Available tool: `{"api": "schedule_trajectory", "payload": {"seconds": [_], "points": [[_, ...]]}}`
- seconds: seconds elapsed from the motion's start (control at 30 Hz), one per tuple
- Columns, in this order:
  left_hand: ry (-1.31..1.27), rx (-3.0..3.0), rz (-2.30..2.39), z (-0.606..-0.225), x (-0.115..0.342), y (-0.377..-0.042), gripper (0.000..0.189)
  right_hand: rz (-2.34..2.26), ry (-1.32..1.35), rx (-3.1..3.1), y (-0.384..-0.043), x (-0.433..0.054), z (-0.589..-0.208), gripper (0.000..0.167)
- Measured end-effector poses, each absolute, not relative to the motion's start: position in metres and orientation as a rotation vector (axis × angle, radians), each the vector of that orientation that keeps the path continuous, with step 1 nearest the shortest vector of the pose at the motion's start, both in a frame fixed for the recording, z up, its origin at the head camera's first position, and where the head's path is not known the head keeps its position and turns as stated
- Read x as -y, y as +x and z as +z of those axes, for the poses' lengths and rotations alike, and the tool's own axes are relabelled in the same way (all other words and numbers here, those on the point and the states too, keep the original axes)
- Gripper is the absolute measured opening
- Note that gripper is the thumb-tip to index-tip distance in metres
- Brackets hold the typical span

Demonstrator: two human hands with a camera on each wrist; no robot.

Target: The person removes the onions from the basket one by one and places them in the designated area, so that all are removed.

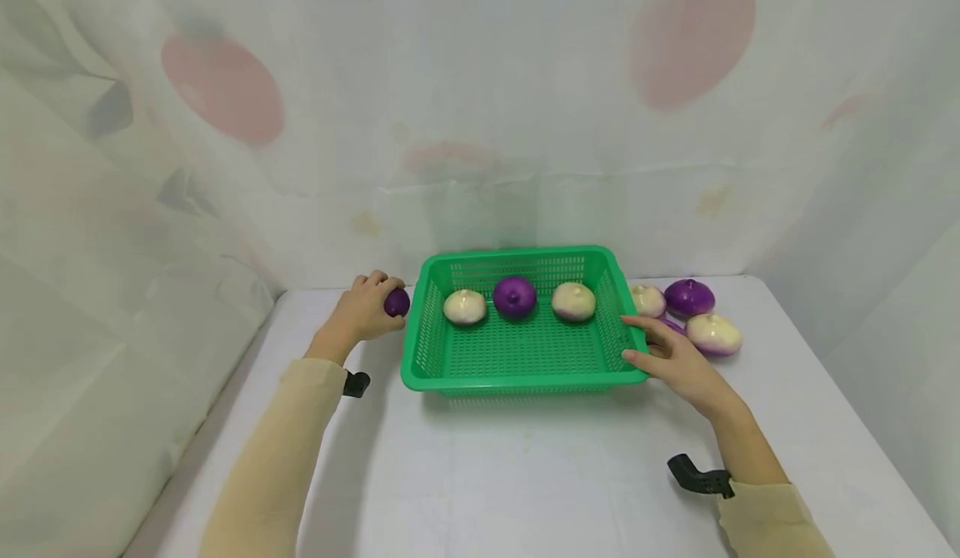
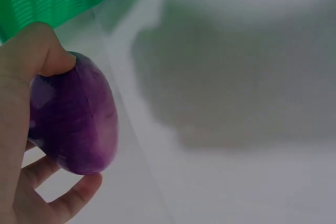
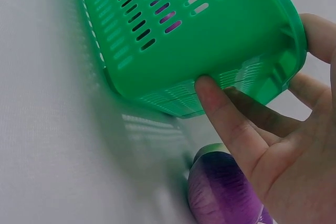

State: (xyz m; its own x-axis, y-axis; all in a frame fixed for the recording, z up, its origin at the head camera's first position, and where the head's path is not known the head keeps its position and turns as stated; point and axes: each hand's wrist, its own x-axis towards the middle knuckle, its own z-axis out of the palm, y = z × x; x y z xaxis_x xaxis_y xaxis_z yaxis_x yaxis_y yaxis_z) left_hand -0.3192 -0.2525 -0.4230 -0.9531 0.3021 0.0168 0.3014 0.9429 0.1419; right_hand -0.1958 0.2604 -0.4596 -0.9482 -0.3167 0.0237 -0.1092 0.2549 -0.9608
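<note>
At the left end of the table, my left hand pinches a glossy purple onion between thumb and fingers. The left wrist view shows this onion paling to pink on one side. It is just outside the left wall of a green slotted basket. My right hand grips the right end of that basket, thumb and fingers on the rim and wall. Inside the basket sit a cream onion, a purple onion and a second cream onion, in a row toward the back.
Right of the basket, beyond my right hand, lie several more onions, among them a purple one and a cream one. The white table meets a printed curtain at the back. More pale sheeting hangs on both sides.
</note>
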Motion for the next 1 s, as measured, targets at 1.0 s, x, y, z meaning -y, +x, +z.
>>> {"api": "schedule_trajectory", "payload": {"seconds": [1.0], "points": [[0.356, -2.981, 0.237, -0.452, 0.24, -0.313, 0.067, -1.756, -0.409, -2.369, -0.195, -0.261, -0.458, 0.06]]}}
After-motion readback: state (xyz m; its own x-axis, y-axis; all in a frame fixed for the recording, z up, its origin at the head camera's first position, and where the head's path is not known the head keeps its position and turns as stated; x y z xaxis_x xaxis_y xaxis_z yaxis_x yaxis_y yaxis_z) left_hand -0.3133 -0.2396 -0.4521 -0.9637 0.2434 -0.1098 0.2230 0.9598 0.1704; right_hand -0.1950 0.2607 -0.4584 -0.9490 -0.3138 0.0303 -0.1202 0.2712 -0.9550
